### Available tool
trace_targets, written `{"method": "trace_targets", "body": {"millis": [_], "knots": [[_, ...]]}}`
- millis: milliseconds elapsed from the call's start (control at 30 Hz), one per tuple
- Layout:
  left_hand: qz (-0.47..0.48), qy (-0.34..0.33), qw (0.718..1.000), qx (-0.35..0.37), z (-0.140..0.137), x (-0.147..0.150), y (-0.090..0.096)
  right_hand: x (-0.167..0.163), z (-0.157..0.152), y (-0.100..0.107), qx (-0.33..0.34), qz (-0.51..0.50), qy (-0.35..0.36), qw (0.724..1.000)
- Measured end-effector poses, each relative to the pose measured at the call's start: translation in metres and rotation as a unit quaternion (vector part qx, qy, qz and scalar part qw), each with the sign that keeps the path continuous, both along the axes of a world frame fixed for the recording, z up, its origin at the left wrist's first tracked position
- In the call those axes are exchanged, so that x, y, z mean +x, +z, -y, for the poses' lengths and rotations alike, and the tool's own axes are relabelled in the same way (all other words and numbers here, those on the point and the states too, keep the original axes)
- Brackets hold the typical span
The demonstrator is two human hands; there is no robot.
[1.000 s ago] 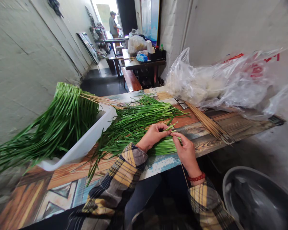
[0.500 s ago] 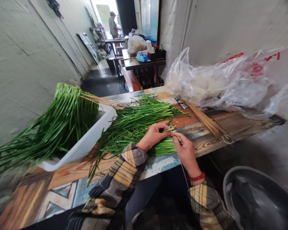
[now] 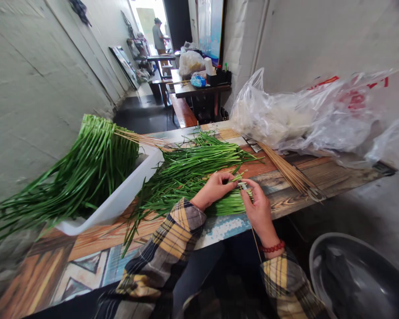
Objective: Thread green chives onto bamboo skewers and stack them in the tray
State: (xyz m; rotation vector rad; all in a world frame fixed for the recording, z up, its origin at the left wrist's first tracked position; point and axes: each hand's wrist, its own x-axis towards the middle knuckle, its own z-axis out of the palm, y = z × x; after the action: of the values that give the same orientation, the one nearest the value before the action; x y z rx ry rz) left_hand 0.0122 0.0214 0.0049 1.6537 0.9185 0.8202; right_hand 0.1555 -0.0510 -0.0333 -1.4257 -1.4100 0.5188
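My left hand pinches the pale stem ends of a few garlic chives above the table. Just to its right, my right hand grips a thin bamboo skewer, whose lower part slants down past the wrist. The fingertips of both hands nearly meet at the stems; whether the skewer's tip passes through them is too small to tell. Beneath and beyond my hands lie loose garlic chives in two heaps. On the left, a dense row of chives on skewers rests in a white tray.
A bundle of bamboo skewers lies to the right on the wooden table. Behind it sits a clear plastic bag with pale contents. A grey basin stands low at right. Farther back are another table and a person.
The right fingertips have shifted slightly on the stems, and more of the pale ends shows between the hands. The view has moved a little; the heaps and tray look the same.
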Motion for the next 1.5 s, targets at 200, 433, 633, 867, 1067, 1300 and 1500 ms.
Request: {"method": "trace_targets", "body": {"millis": [200,433,633,867,1067,1300,1500], "knots": [[-0.034,0.023,0.998,0.050,0.001,0.001,0.000,0.000,0.000,-0.002,-0.006,0.001,-0.006,1.000],[0.000,0.018,0.998,0.055,-0.001,0.000,-0.008,0.000,-0.001,-0.003,0.018,0.014,-0.007,1.000],[0.000,-0.002,0.998,0.059,-0.001,0.000,-0.007,0.001,-0.002,-0.005,0.010,0.020,-0.015,1.000],[-0.022,-0.076,0.996,0.038,-0.002,0.000,-0.010,0.001,-0.002,-0.007,0.010,0.043,-0.042,0.998],[0.035,-0.077,0.996,-0.014,-0.001,-0.002,-0.003,0.001,-0.002,-0.007,0.012,0.029,-0.030,0.999],[0.019,-0.004,0.999,0.028,0.002,0.001,-0.001,0.000,0.000,-0.003,0.031,0.044,-0.022,0.998],[0.037,-0.035,0.998,0.022,0.002,0.000,-0.002,0.000,0.000,-0.004,0.026,0.044,-0.031,0.998]]}}
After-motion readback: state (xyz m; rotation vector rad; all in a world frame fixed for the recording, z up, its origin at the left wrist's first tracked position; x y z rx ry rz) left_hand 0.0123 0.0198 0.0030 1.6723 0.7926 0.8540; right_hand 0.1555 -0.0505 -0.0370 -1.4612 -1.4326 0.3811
